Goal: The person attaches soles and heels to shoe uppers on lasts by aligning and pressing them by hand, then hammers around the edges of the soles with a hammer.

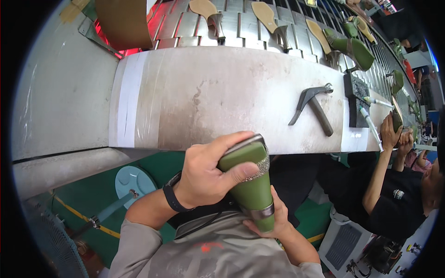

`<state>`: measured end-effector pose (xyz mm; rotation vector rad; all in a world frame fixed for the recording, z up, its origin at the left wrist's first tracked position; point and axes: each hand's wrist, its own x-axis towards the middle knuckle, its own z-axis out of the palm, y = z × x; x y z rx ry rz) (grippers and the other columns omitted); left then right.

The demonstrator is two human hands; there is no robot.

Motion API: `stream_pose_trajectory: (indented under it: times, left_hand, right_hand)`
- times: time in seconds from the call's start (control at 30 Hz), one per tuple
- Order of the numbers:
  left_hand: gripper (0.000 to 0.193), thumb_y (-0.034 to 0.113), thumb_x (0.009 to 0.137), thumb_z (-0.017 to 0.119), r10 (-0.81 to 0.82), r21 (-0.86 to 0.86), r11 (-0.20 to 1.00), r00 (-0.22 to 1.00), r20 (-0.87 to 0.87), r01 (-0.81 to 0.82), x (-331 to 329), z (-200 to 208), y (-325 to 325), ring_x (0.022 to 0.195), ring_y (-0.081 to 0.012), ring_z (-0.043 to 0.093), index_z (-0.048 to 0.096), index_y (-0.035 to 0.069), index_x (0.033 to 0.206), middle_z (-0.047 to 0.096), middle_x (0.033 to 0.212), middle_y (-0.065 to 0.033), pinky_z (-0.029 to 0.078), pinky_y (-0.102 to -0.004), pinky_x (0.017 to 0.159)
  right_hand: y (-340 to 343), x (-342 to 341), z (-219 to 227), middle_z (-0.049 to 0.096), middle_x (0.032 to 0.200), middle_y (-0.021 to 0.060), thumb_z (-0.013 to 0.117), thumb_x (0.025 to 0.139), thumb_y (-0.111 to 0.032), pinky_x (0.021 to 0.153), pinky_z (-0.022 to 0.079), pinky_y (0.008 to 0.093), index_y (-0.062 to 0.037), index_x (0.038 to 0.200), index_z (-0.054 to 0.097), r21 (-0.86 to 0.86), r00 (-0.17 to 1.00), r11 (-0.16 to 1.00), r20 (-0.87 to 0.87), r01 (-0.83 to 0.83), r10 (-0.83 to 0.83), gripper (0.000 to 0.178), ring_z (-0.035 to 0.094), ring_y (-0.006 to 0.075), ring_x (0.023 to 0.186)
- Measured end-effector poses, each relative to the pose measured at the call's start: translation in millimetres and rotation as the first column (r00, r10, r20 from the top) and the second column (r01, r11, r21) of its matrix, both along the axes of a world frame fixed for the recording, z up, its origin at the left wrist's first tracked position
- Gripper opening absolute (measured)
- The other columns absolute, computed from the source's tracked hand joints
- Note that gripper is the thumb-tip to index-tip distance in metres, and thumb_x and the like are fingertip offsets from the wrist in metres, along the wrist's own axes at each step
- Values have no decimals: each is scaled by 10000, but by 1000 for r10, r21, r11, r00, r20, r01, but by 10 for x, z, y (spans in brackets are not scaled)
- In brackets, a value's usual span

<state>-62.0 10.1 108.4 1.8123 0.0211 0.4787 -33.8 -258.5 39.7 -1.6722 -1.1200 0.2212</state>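
Note:
Against my torso, just below the bench edge, I hold a green shoe (251, 192) with a glittery silver band across it and a narrower metallic band lower down. My left hand (206, 169), with a dark wristband above it, is closed around the upper end, its thumb lying across the green surface by the glitter. Lower down, my right hand (279, 214) wraps the narrow end from the right side and from behind; part of its fingers is hidden by the shoe. Beyond, on the metal bench (222, 99), lies a hammer (317, 109) with a dark head.
Along the far side runs a slatted conveyor (236, 30) bearing several tan soles with heels and green shoes (354, 52). A black block (356, 99) and syringe-like tubes (369, 124) stand right of the hammer. A co-worker (394, 192) handles a shoe at right. A blue stool (134, 180) is below left.

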Motion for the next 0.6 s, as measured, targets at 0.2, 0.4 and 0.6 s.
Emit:
stream_pose_trajectory:
  times: [0.2,0.4,0.6]
  left_hand:
    - [554,315,1034,677,172,-452,885,981,87,-115,232,-130,269,1082,-188,703,557,-64,1418,727,1197,-186,559,-324,910]
    - [430,86,852,795,153,338,930,988,3,-145,68,-370,430,928,-327,735,666,-39,1243,749,1080,-186,587,-385,801]
    - [391,53,757,813,98,565,809,984,147,-164,240,-307,269,816,-362,690,699,-25,1124,729,983,-173,554,-422,703]
  right_hand:
    - [692,711,740,553,1403,261,723,910,-285,975,572,589,62,1497,384,267,483,948,-861,172,155,761,635,396,1216]
    - [2347,2255,1077,675,1190,138,720,956,-227,864,636,406,43,1291,601,247,813,942,-581,227,-43,446,686,209,982]
    - [2988,3095,580,711,1205,239,727,883,-437,986,519,430,2,1326,624,-327,925,887,-79,327,-370,633,684,367,1141]
